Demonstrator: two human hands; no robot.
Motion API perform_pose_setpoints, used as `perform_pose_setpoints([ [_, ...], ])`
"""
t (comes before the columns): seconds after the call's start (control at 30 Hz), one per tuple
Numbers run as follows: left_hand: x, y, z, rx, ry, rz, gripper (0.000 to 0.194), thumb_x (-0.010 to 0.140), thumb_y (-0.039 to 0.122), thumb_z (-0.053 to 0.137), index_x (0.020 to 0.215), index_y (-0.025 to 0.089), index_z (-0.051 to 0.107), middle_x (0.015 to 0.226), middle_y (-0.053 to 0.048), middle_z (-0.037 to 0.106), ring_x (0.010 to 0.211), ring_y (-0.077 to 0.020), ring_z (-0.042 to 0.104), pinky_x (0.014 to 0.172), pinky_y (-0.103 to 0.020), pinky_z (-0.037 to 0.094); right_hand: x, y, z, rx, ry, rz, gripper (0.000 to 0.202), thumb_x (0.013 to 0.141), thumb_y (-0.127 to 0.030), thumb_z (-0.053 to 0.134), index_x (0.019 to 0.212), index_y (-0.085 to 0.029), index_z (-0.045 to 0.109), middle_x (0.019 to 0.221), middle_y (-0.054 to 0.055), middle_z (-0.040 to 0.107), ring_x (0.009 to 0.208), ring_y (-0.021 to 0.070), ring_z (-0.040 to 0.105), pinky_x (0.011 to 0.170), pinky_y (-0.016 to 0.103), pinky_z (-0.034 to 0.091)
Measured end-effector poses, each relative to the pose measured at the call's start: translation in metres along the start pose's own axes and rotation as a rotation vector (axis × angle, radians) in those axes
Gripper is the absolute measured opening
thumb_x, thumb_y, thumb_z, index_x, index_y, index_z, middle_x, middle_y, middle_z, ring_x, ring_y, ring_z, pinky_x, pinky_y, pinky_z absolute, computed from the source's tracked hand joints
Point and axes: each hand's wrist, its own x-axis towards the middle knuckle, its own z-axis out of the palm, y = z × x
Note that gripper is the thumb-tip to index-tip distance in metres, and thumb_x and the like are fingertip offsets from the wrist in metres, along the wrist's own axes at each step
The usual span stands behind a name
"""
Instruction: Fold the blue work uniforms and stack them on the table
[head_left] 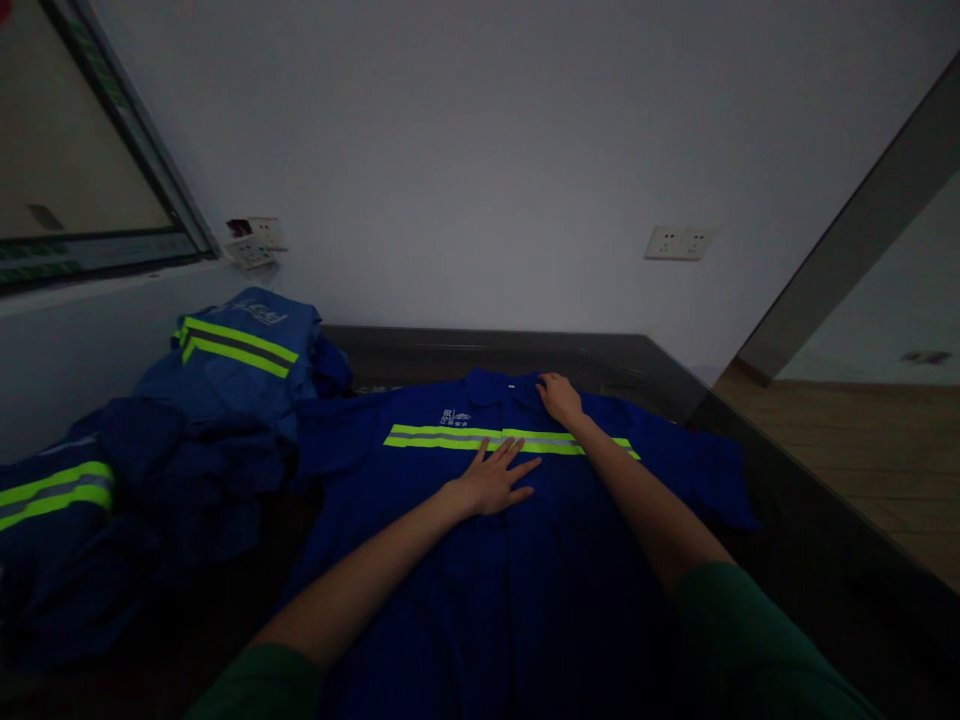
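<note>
Green sleeves [757, 640] end on my arms at the bottom corners of the view, closest to me, with a blue jacket [517, 545] spread out between and beyond them. It lies front side up on a dark table [615, 358], its collar [486, 387] toward the wall and its short sleeves stretched out to either side. My left hand [491, 480] rests palm down on the chest, gripping nothing, fingers spread, their tips on the yellow-green reflective stripe [435, 437]. My right hand [561, 400] is at the right side of the collar with its fingers bent; I can't tell whether they pinch the cloth or only press on it. White print [455, 418] sits just above the stripe, on the left.

Just beside the jacket, to my left, is a rumpled heap of blue garments [225, 395] with similar bands. Behind the table rises a pale wall [465, 180] with a socket plate [679, 243] on the right. Wood-look floor [862, 470] shows past the table's right edge.
</note>
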Motion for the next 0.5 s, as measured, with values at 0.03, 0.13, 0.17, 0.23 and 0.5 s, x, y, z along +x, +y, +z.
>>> perform_pose_setpoints([
  [0.03,-0.002,0.001,0.001,0.003,0.0,0.001,0.056,0.096,0.053,0.031,0.148,0.033,0.027,0.159,-0.007,0.008,0.146,-0.031,0.004,0.112,-0.064,0.002,0.002,-0.008,0.002,0.01,-0.015,-0.017,0.044,0.099,-0.036,0.033,0.135,-0.019,0.051,0.142,0.015,0.047,0.13,0.0255,0.043,0.104,0.04,0.035],
  [0.13,-0.008,0.002,0.003,0.005,-0.005,0.0,0.056,0.096,0.054,0.03,0.149,0.035,0.026,0.159,-0.006,0.01,0.146,-0.0311,0.004,0.112,-0.064,0.002,0.004,-0.024,0.012,0.032,-0.109,-0.036,0.042,0.096,-0.043,0.041,0.132,-0.026,0.054,0.145,0.012,0.045,0.132,0.0298,0.04,0.104,0.051,0.034],
  [0.17,-0.011,0.002,0.004,0.01,-0.003,-0.001,0.056,0.096,0.055,0.029,0.149,0.035,0.025,0.159,-0.005,0.011,0.146,-0.0305,0.004,0.113,-0.063,0.002,0.003,-0.027,0.014,0.037,-0.138,-0.034,0.043,0.096,-0.044,0.042,0.134,-0.028,0.053,0.146,0.011,0.043,0.134,0.0317,0.037,0.103,0.056,0.033],
  [0.23,-0.017,0.003,0.004,0.027,0.007,-0.006,0.056,0.096,0.054,0.03,0.149,0.035,0.025,0.159,-0.005,0.014,0.146,-0.0295,0.006,0.113,-0.062,0.001,0.0,-0.029,0.016,0.044,-0.185,-0.032,0.047,0.096,-0.046,0.042,0.139,-0.031,0.045,0.151,0.01,0.036,0.137,0.0346,0.031,0.103,0.065,0.028],
  [0.5,-0.118,-0.003,-0.04,-0.122,0.162,-0.121,0.048,0.096,0.048,0.035,0.139,0.03,0.045,0.149,-0.004,0.042,0.139,-0.0243,0.034,0.116,-0.05,0.018,-0.079,-0.003,-0.055,0.247,-0.025,-0.203,0.05,0.096,-0.041,0.034,0.142,-0.022,0.043,0.149,0.009,0.039,0.14,0.0283,0.03,0.11,0.054,0.029],
])
